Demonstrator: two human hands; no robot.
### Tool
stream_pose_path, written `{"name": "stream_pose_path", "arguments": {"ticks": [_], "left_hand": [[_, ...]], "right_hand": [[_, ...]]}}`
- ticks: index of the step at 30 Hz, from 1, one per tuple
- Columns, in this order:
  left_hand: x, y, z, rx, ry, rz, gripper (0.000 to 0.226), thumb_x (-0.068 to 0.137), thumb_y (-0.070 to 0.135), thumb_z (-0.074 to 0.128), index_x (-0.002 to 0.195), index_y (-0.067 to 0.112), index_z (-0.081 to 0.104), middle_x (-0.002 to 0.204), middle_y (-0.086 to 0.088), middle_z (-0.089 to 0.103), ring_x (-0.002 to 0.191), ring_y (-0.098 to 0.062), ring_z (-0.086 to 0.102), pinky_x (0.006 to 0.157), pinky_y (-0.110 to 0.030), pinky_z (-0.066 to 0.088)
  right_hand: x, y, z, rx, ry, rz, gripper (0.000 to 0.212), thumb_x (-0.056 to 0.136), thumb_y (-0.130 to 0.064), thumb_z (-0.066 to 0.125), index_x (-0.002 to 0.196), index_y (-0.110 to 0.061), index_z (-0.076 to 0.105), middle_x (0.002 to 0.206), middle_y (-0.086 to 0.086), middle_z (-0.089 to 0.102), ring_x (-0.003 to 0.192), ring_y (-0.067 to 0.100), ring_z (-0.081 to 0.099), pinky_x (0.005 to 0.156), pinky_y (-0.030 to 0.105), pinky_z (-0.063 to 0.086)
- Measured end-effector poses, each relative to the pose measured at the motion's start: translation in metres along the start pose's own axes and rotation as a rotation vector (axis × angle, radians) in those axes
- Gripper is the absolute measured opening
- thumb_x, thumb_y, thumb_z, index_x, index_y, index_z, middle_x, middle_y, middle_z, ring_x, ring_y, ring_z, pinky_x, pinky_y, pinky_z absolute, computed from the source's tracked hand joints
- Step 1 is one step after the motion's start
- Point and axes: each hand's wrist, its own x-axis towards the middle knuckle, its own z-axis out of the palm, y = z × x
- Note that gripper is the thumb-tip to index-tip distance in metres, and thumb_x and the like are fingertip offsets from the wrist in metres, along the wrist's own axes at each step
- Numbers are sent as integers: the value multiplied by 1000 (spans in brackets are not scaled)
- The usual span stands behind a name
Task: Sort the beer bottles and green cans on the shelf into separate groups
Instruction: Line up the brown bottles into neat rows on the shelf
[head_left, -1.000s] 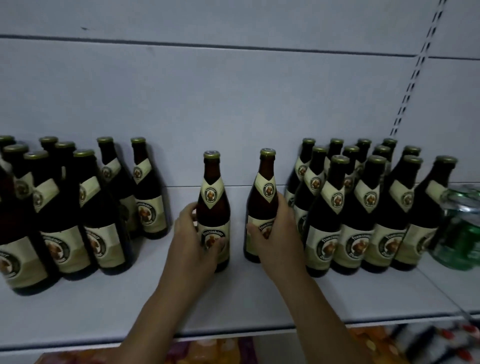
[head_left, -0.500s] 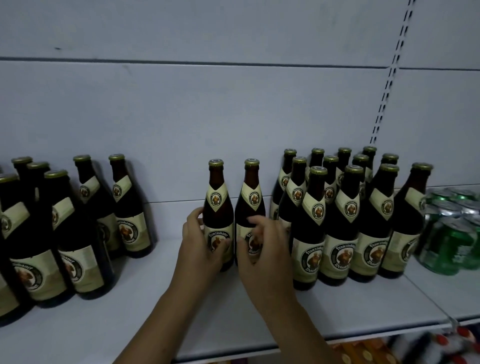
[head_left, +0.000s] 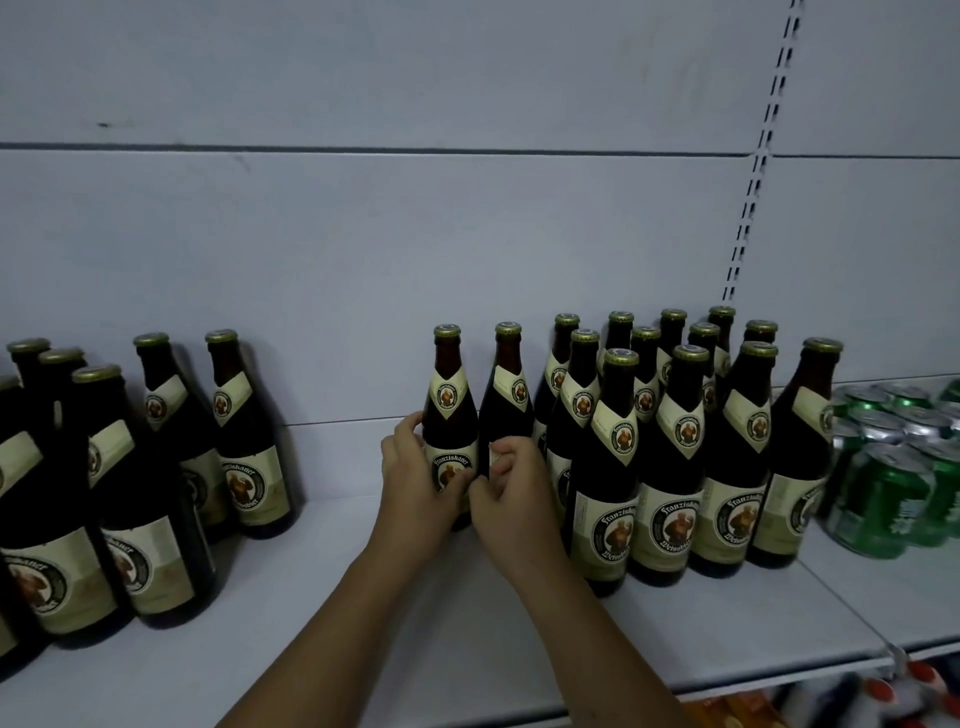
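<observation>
Bottles being held at label height: left grip (head_left: 415, 483) being curled round left bottle (head_left: 450, 410), right grip (head_left: 511, 491) round right bottle (head_left: 509, 405) (glass judged heavy, slick, breakable; body likely safest hold).

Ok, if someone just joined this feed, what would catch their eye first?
Two hands at mid-shelf: the left hand grips a brown bottle and the right hand grips the neighbouring bottle, the two standing close together. Right of them stands a dense bottle cluster, with green cans at the far right; another bottle group stands at the left.
</observation>
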Motion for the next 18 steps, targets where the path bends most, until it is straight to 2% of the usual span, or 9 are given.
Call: {"name": "stream_pose_path", "arguments": {"ticks": [4, 8, 12, 18], "left_hand": [[9, -2, 7, -1, -4, 3, 85, 80, 12, 82, 146, 29, 31, 128, 3, 37, 126, -20, 49, 105, -42, 52], [16, -1, 9, 12, 5, 12, 84, 80, 12, 82, 145, 31, 31, 128, 3, 40, 121, -17, 52, 101, -38, 54], [16, -2, 10, 7, 14, 15, 84, 80, 13, 81, 144, 33, 30, 126, 3, 41, 116, -17, 55, 97, -35, 55], [15, 2, 7, 16, -35, 5, 90, 78, 19, 84, 148, 30, 29, 130, 3, 41, 119, -10, 50, 95, -25, 50]], "right_hand": [[9, 7, 11, -9, 21, -33, 32, 88, -26, 64, 111, -32, 43, 98, -5, 52, 84, 14, 59, 70, 27, 53], [18, 9, 14, -6, -2, -39, 32, 90, -19, 66, 115, -27, 47, 96, -7, 52, 79, 7, 56, 69, 25, 52], [22, 9, 17, 4, 2, -34, 33, 89, -14, 64, 111, -30, 45, 93, -5, 52, 81, 11, 57, 73, 33, 55], [20, 6, 13, 26, -4, -18, 30, 89, -11, 64, 110, -24, 48, 93, -2, 53, 77, 11, 57, 69, 30, 54]]}}
